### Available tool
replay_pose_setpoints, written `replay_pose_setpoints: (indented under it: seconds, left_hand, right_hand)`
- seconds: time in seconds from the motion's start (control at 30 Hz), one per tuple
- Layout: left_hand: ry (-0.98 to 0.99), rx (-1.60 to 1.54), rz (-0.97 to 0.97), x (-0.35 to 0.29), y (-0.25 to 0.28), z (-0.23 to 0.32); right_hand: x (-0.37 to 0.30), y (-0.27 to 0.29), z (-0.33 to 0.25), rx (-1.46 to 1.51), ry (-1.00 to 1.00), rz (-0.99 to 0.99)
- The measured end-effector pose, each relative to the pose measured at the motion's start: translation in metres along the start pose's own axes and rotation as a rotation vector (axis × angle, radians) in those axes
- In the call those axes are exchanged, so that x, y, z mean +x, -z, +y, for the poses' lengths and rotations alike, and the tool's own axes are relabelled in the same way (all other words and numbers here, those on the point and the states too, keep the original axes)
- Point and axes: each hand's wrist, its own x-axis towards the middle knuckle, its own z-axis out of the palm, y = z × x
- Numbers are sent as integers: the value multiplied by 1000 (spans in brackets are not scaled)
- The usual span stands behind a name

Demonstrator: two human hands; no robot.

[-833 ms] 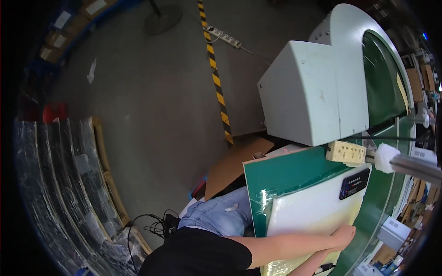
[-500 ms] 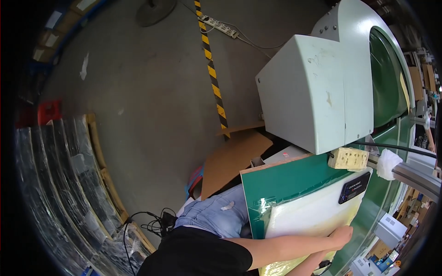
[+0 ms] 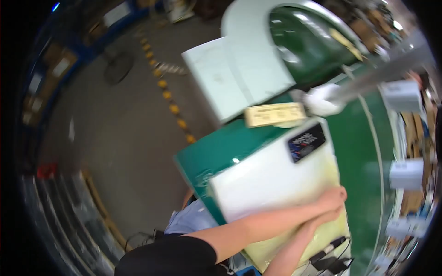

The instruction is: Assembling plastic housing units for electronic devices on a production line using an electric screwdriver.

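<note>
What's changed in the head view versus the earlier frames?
Mostly the view: it has swung, so the cream power strip and white pad sit further up and left. More of the black cabled items shows at lower right. No visible grasp or release; left hand and right hand stay together over the pad.

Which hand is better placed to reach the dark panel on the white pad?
Probably the left hand: it lies nearer the dark panel, while the right hand sits below it in view.
</note>
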Motion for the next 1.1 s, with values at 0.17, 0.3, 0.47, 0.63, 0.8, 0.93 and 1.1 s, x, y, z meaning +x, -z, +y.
replay_pose_setpoints:
  seconds: [0.17,0.3,0.47,0.63,0.8,0.93,1.1]
  left_hand:
    - [156,-117,-205,-6,23,13]
    - [77,-59,-249,-5,6,3]
    - [111,-100,-192,-7,5,7]
    - [171,-161,-148,-12,10,21]
    - [172,-208,-123,-10,6,24]
    - [162,-192,-119,-10,6,21]
    - [151,-186,-106,-13,9,26]
  right_hand:
    - [-7,-10,-51,334,-162,312]
    - [1,15,-35,405,-118,276]
    - [2,25,-36,243,-86,287]
    - [0,22,-49,237,-144,219]
    - [4,23,-53,246,-150,233]
    - [5,26,-55,277,-173,200]
    - [4,17,-50,279,-147,196]
